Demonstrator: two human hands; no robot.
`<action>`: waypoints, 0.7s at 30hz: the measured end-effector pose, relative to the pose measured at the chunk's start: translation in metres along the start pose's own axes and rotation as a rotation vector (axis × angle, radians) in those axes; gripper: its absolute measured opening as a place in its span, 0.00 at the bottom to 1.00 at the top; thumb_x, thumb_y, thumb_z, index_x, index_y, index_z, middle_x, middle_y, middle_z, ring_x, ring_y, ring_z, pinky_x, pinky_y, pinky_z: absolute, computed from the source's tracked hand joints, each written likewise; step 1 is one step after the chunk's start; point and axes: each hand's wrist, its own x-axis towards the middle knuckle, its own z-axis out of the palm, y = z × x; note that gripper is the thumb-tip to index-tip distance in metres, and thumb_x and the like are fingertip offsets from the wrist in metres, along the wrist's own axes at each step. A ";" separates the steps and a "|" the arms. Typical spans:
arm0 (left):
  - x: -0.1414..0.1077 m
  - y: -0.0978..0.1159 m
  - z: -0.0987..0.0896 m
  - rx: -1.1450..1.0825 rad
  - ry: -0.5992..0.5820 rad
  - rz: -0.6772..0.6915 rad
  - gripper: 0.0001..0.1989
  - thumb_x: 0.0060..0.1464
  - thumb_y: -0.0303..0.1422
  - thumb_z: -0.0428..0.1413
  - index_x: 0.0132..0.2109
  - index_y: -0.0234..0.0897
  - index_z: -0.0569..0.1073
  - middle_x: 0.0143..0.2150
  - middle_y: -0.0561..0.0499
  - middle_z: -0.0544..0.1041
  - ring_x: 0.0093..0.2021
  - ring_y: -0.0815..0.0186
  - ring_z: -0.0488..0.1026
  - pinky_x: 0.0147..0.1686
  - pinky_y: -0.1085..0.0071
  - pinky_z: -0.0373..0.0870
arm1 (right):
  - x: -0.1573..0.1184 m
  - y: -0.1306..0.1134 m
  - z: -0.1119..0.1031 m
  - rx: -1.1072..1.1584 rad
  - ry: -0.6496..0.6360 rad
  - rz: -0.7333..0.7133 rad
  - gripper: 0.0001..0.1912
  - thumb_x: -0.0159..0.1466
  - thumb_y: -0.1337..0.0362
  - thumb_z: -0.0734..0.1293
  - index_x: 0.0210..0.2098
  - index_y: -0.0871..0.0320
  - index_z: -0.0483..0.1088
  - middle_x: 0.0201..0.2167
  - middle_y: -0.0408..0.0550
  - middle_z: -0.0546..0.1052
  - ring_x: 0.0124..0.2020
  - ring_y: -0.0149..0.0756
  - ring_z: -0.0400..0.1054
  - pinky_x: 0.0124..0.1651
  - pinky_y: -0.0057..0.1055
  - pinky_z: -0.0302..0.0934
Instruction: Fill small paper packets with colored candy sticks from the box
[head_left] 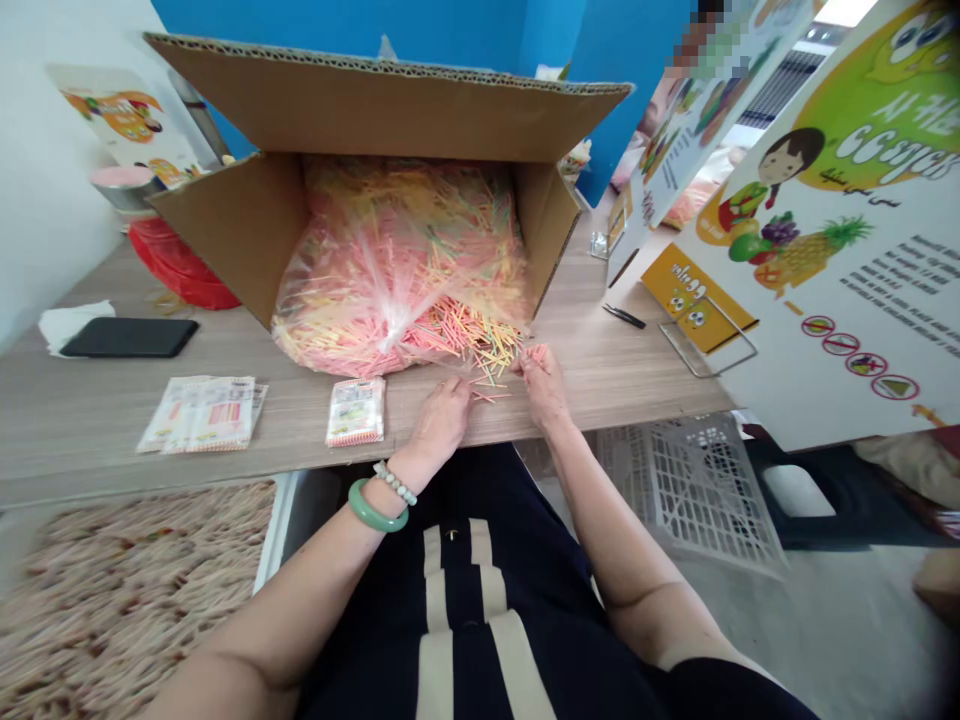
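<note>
A large clear plastic bag (360, 290) full of thin pink, yellow and green sticks lies in a cardboard box (390, 110) tipped toward me. Loose sticks (480, 335) spill from its mouth onto the table. My left hand (445, 408) rests at the table's front, fingers curled together beside a few stray sticks; what it holds, if anything, is hidden. My right hand (541, 380) is closed at the right edge of the spill, with pink sticks between thumb and fingers. Left of my left hand lies a stack of small printed packets (356, 411).
More flat packets (214, 413) and a black phone (131, 337) on white tissue lie to the left. Behind them stands a red container (176, 262). Tweezers (624, 317), a wire stand (709, 340) and a large printed carton (832, 230) are at right. Below is a grey crate (697, 490).
</note>
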 end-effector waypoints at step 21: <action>0.006 0.003 -0.001 0.250 -0.104 0.023 0.13 0.70 0.34 0.46 0.49 0.33 0.74 0.47 0.36 0.76 0.48 0.47 0.73 0.49 0.51 0.67 | -0.029 0.001 -0.017 0.277 -0.056 0.045 0.07 0.64 0.58 0.63 0.32 0.53 0.61 0.24 0.39 0.67 0.27 0.33 0.62 0.38 0.33 0.61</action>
